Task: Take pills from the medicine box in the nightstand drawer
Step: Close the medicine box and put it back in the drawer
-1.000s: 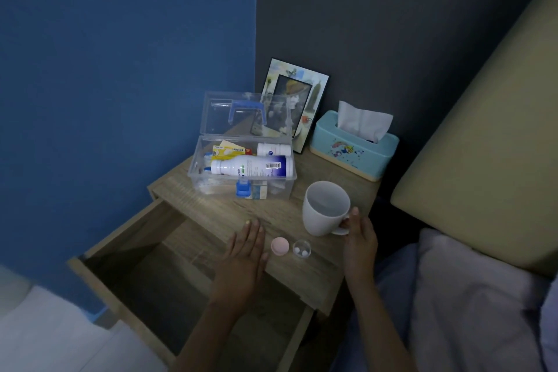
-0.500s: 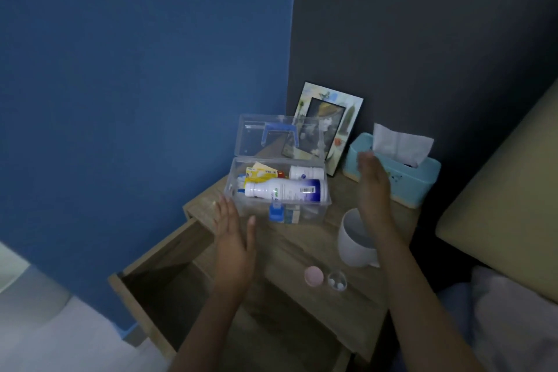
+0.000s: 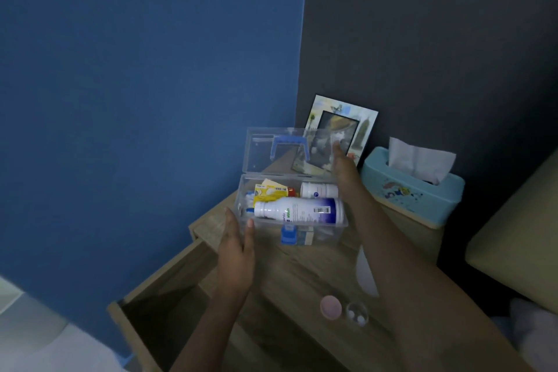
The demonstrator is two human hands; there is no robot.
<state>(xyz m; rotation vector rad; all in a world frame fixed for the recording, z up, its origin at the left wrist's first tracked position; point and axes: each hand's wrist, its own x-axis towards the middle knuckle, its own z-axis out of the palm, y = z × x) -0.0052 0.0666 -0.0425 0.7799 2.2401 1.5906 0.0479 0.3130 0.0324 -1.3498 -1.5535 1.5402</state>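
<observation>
A clear plastic medicine box [image 3: 320, 234] stands on the wooden nightstand [image 3: 290, 281], its lid [image 3: 259, 154] with a blue handle raised upright. Inside lie a large white bottle [image 3: 299, 211], a smaller white bottle [image 3: 318, 190] and yellow packets [image 3: 268, 190]. My left hand [image 3: 237, 254] is open, fingers at the box's front left corner. My right hand [image 3: 342, 166] reaches up to the lid's right edge, fingertips against it. A small clear cup with two white pills [image 3: 356, 313] and a pink cap [image 3: 330, 306] sit near the front. The drawer [image 3: 169, 311] is pulled out.
A picture frame [image 3: 362, 127] leans on the dark wall behind the box. A teal tissue box [image 3: 413, 193] stands at the right. A white mug [image 3: 367, 275] is mostly hidden behind my right forearm. A beige headboard [image 3: 519, 238] is at far right.
My right hand left the mug and rose past the tissue box to the lid's right edge. My left hand moved from the nightstand's front up to the box's left corner.
</observation>
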